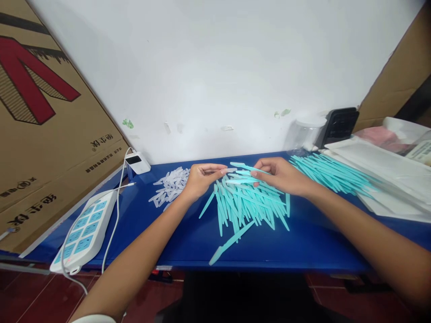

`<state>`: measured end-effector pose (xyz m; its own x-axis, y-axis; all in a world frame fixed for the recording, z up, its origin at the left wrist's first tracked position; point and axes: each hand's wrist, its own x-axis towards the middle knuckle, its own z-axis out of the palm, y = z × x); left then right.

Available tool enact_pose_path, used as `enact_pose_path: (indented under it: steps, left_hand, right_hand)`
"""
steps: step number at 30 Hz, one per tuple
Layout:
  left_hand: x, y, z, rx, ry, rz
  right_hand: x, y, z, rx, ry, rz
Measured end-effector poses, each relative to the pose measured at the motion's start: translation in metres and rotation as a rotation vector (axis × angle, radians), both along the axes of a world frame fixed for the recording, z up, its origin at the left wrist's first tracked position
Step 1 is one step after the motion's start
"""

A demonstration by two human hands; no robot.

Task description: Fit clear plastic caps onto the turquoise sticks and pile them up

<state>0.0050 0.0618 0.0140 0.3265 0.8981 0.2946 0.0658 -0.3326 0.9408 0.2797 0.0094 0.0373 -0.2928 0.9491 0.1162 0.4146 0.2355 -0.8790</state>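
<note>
My left hand [204, 178] is closed, pinching a small translucent cap [231, 170] between thumb and fingertips. My right hand [279, 175] is closed on a few turquoise eyebrow razors [243, 166], their blade ends pointing left towards the cap. Below both hands lies a loose pile of turquoise eyebrow razors [251, 204]. One razor [230, 242] lies apart, near the table's front edge. Left of my left hand is a heap of translucent caps [171, 185], partly hidden by the wrist.
Another bundle of razors [332, 174] lies at right beside white packaging sheets [380, 170]. Behind stand a clear lidded jar [307, 132] and a black phone-like object [340, 125]. At left are a power strip [85, 229], cables and a white device [138, 162] on the blue table [296, 249].
</note>
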Motion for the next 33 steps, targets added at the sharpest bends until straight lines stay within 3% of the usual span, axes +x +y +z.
enact_pose_path:
  steps: [9, 16, 22, 28, 33]
  left_hand:
    - [0.006, -0.008, -0.003, 0.103, 0.113, -0.052]
    - [0.010, -0.013, -0.009, 0.062, 0.121, -0.081]
    - [0.014, -0.016, -0.003, 0.056, 0.072, -0.100]
    - [0.016, -0.012, 0.000, 0.061, -0.015, 0.028]
    - [0.014, -0.006, -0.005, 0.057, 0.034, 0.039]
  right_hand:
    - [-0.006, -0.003, -0.002, -0.024, 0.000, 0.045]
    - [-0.012, -0.004, -0.011, -0.030, 0.037, 0.084]
    - [-0.011, -0.004, -0.010, -0.040, 0.010, 0.107]
    - [-0.009, -0.002, -0.006, 0.032, 0.072, -0.016]
    - [0.006, 0.011, -0.007, 0.124, 0.176, -0.126]
